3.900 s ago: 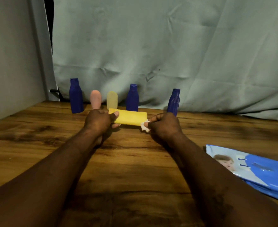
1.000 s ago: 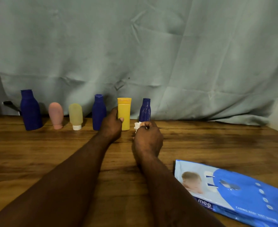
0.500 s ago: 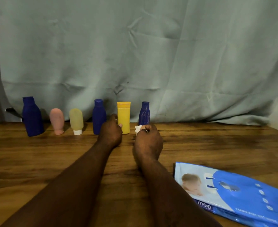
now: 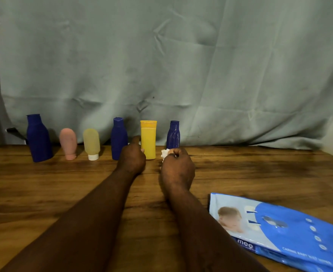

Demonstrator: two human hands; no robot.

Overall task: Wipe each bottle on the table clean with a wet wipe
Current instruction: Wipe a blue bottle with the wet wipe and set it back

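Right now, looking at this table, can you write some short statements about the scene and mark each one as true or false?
1. Six bottles stand in a row at the back of the table. True.
2. The yellow bottle lies on its side. False: it stands upright in the row.
3. The right hand holds a white wipe. True.
4. The wipes pack stands at the left edge of the table. False: it lies flat on the right, beside the right forearm.
5. The left hand rests on the wipes pack. False: it is beside the yellow bottle.
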